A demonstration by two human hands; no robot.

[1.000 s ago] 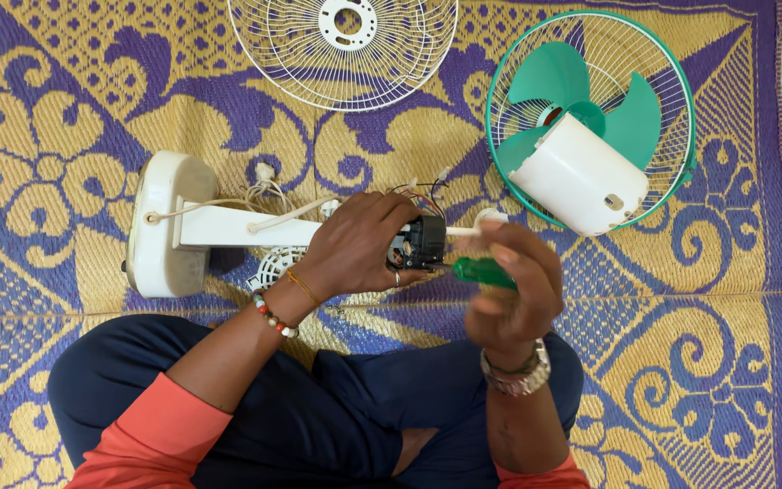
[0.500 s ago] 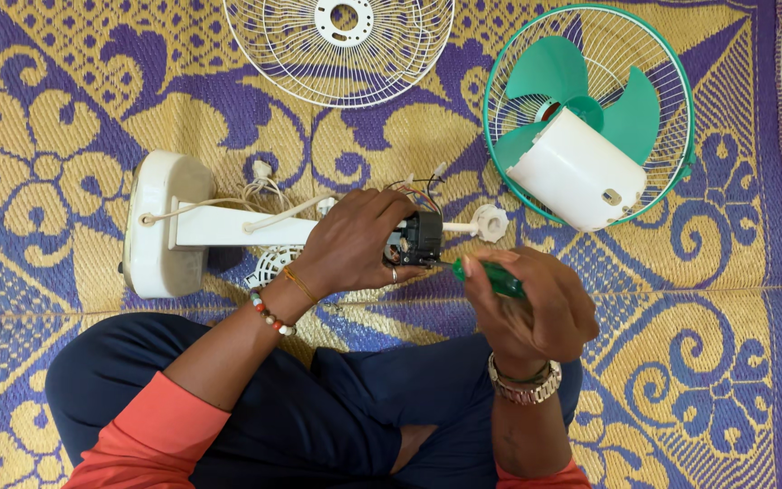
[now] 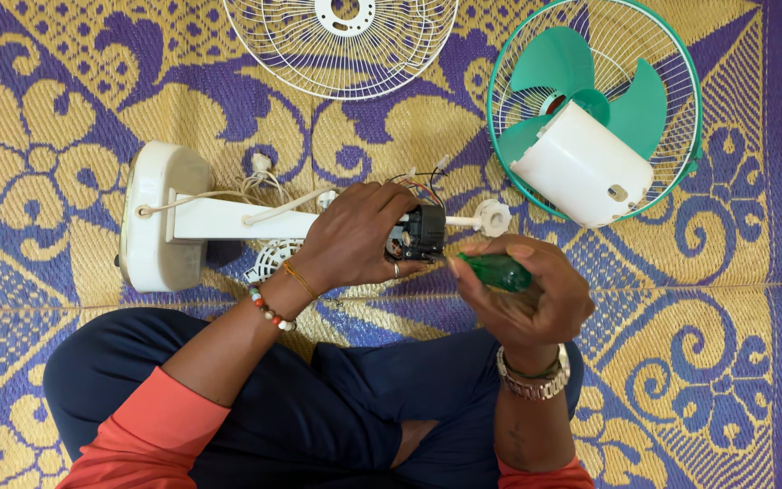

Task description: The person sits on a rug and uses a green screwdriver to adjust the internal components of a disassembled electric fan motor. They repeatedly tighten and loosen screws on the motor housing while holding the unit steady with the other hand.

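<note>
While the left hand (image 3: 355, 237) clamps the small black fan motor (image 3: 422, 234) above the white stand tube (image 3: 228, 220) and the right hand (image 3: 527, 294) fists the green-handled screwdriver (image 3: 492, 270) beside it, a slipping tip could likely nick the motor's thin coloured wires (image 3: 416, 184).

Left hand (image 3: 355, 237) wrapped around black motor (image 3: 424, 232) at top of white fan stand (image 3: 228, 219), thumb side toward lap. Right hand (image 3: 527, 297) gripping green-handled screwdriver (image 3: 493, 270), tip pointed at motor, just beside it. Stand lying flat on purple-and-yellow mat (image 3: 47, 109), round base (image 3: 157, 215) to the left, cord (image 3: 255, 186) looped over it. White grille (image 3: 341, 41) above. Green grille (image 3: 595, 104) upper right, holding green blade (image 3: 563, 68) and white motor cover (image 3: 581, 172). Legs crossed, dark trousers.
</note>
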